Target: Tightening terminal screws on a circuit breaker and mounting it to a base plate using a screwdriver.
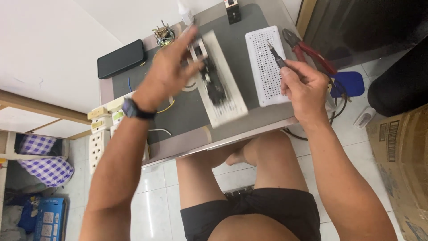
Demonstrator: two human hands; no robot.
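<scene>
My left hand (pixel 167 71) holds one end of a long white power strip (pixel 220 85) with dark inner parts showing, tilted above the grey table mat (pixel 187 111). The strip is motion-blurred. My right hand (pixel 303 87) grips a thin dark screwdriver (pixel 276 57), its tip pointing up-left over a white perforated tray (pixel 265 67). The two hands are apart, with the power strip between them.
A black phone (pixel 121 59) lies at the table's back left beside a small coil part (pixel 163 35). Red-handled pliers (pixel 307 49) sit at the right edge. Several white sockets (pixel 104 129) crowd the left edge. A cardboard box (pixel 401 151) stands on the floor right.
</scene>
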